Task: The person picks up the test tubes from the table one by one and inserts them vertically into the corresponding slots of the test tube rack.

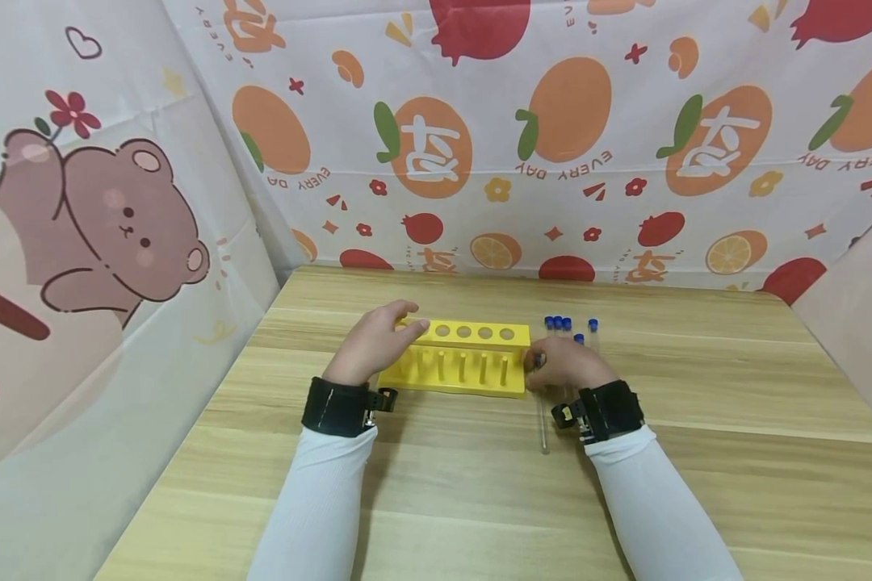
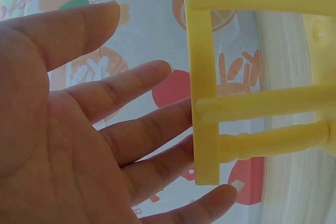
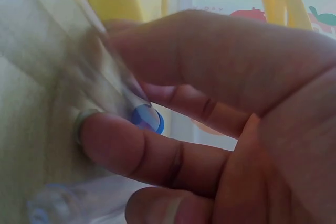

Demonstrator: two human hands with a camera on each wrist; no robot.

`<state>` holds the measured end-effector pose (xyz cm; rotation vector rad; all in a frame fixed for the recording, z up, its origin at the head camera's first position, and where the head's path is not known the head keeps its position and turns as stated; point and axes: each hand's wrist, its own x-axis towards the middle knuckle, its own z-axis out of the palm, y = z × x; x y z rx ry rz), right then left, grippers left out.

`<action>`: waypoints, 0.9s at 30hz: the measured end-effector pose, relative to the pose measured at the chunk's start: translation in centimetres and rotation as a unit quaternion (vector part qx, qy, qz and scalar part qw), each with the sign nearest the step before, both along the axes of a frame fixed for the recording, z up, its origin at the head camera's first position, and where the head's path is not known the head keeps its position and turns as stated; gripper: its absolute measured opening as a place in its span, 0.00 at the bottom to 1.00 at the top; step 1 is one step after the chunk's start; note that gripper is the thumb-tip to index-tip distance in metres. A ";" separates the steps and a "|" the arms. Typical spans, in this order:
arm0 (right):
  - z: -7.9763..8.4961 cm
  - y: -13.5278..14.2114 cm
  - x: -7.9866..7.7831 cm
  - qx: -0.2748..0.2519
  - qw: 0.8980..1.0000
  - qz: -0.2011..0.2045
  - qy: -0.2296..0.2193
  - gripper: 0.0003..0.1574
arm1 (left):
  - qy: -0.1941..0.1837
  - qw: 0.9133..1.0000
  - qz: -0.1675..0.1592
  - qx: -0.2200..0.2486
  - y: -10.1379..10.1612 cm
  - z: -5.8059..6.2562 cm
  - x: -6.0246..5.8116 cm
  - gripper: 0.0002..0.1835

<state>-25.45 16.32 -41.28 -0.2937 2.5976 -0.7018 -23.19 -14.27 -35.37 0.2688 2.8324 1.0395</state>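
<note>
A yellow test tube rack stands upright on the table, its top holes and lower pegs showing. At the rack's left end is my left hand; in the left wrist view its fingers are spread fairly straight against the end of the rack's top plate. Beside the right end, my right hand pinches a clear test tube near its capped upper part. The right wrist view shows this tube between thumb and fingers, with a blue cap partly hidden behind a finger.
Several more clear tubes with blue caps lie right of the rack, partly covered by my right hand. One blue-capped tube lies a little apart. The wooden table ends at a fruit-patterned cloth behind.
</note>
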 end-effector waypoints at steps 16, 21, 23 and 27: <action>1.1 0.7 0.5 -0.036 0.994 -0.027 0.096 0.13 | -0.002 1.000 0.002 -0.002 0.0 0.1 0.2 0.29; 1.7 1.0 0.5 -0.060 0.989 -0.060 0.120 0.19 | -0.002 1.000 0.002 0.001 0.1 0.1 0.3 0.28; 2.0 1.1 0.5 -0.067 0.987 -0.069 0.132 0.23 | -0.003 1.000 0.003 0.002 0.1 0.1 0.3 0.28; 2.4 1.2 0.6 -0.076 0.981 -0.090 0.154 0.27 | -0.002 1.000 0.003 0.001 0.1 0.1 0.3 0.28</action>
